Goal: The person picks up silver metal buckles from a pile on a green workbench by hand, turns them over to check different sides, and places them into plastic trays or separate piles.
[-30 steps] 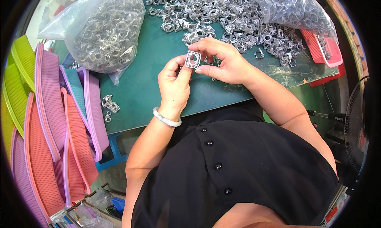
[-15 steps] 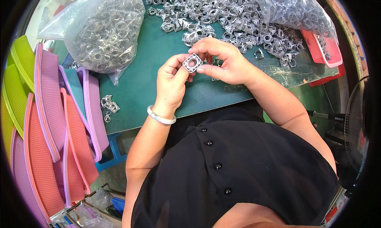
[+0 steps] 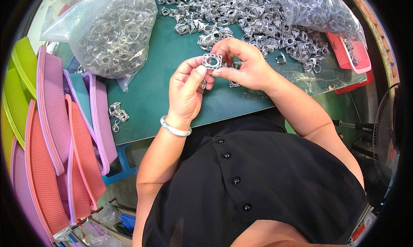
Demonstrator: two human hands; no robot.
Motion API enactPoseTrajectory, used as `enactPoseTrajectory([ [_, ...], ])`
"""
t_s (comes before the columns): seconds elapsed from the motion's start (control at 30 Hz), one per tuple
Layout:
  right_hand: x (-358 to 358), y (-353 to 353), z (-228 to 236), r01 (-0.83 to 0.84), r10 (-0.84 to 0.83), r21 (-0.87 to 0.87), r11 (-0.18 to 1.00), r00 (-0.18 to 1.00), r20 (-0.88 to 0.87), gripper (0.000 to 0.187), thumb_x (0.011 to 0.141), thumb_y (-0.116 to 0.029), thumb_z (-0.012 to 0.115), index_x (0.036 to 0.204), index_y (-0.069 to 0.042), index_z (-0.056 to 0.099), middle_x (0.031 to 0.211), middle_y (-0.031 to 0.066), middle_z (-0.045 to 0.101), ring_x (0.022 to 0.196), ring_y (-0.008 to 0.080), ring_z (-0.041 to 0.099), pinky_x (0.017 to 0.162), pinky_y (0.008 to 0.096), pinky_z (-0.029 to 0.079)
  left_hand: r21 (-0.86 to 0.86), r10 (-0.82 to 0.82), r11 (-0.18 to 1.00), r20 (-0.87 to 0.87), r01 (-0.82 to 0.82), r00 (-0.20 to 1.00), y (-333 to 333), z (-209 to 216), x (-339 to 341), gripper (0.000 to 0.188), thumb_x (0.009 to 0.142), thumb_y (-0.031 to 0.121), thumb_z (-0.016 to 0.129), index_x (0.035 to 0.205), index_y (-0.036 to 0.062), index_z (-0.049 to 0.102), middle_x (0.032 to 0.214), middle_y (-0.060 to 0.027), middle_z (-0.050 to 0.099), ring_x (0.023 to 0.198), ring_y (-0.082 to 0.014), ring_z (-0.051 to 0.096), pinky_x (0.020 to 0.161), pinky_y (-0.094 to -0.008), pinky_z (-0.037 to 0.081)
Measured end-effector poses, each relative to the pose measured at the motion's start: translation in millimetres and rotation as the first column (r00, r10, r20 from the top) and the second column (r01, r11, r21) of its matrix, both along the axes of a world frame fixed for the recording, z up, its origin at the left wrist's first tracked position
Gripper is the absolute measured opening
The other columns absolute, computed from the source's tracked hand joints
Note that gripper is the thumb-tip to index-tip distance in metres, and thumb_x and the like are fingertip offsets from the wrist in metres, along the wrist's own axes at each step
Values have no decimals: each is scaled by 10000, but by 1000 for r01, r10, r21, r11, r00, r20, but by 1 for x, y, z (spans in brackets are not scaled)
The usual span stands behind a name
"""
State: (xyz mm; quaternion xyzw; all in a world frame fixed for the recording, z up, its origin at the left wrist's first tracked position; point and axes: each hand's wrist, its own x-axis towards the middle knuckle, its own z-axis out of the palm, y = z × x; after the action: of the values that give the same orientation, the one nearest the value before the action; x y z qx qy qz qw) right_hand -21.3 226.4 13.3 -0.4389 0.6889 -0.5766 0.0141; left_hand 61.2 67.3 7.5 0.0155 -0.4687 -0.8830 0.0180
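Between my two hands is a silver metal casting [image 3: 212, 61], a small openwork frame with an oval hole. My left hand [image 3: 188, 85] pinches its left side between thumb and fingers, and a pale bangle [image 3: 175, 127] circles that wrist. On the casting's right edge the thumb and fingers of my right hand [image 3: 246, 65] are closed. Part of another silver piece shows by my right palm; whether the hand holds it or it lies on the table, I cannot tell. Just beyond my hands spreads a big heap of similar castings [image 3: 241, 15] on the green table [image 3: 172, 118].
A clear bag of castings [image 3: 116, 36] stands at the left; another bag [image 3: 322, 10] lies at the far right above a pink basket [image 3: 358, 58]. Several castings [image 3: 118, 112] lie at the table's left edge, beside stacked coloured baskets [image 3: 51, 161]. A fan [image 3: 385, 135] stands at right.
The casting has been turned in my fingers, so its long side now lies across instead of slanting. Both hands have shifted slightly.
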Motion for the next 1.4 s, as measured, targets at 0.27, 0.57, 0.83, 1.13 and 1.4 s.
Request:
enactPoseTrajectory([
  [0.27,0,-1,-1,11,-11,-15,1000,1000,-13,238,694,-56,706,867,-46,544,879,35,578,693,100,549,556,229,444,-13,69,998,-14,-69,998,-5,-7,-2,150,897,115,500,991,26,575,844,-43,602,686,-107,535,592,-244,437],
  [0.57,1,-3,0,8,-9,-31,999,999,-37,193,714,-48,689,847,-45,549,859,35,578,668,107,557,536,223,449,-64,68,996,-6,-68,998,-7,-4,-2,156,899,120,499,998,25,573,823,-50,603,646,-105,540,547,-227,434],
  [0.83,2,-3,3,3,-4,-34,999,999,-41,153,723,-32,677,818,-38,557,847,35,569,665,105,550,540,222,446,-60,40,997,-12,-41,999,-6,2,-1,198,901,170,510,1009,20,581,790,-60,611,610,-101,547,512,-214,428],
  [1.13,0,-3,2,-2,-2,-45,999,995,-97,139,719,10,649,818,-34,562,861,42,568,686,103,556,549,224,450,-113,46,993,1,-46,999,-4,8,1,259,874,117,518,1115,25,492,856,-67,595,687,-118,548,548,-223,423],
  [1.4,1,-4,1,28,-29,-27,999,998,-47,191,706,36,632,873,-33,571,866,53,568,655,111,559,544,226,452,-177,30,983,-118,-51,993,-3,9,0,476,755,-53,609,1185,16,416,1002,-67,505,789,-85,526,638,-205,471],
])
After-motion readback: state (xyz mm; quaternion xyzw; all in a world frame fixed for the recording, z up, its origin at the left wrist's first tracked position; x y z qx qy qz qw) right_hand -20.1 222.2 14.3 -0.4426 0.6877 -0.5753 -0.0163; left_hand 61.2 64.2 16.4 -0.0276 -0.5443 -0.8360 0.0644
